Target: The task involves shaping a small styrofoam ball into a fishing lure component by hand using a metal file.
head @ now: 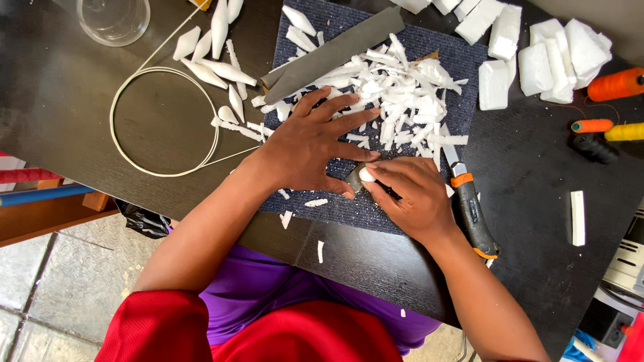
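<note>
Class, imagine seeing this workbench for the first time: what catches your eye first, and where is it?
A heap of white foam shavings covers the blue mat at centre. Below it, the left hand presses flat while the right hand pinches a small white foam piece. Left lies a white wire ring.

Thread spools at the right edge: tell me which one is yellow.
The yellow spool, lowest, cut by the frame edge; the large spool and small one are orange.
</note>
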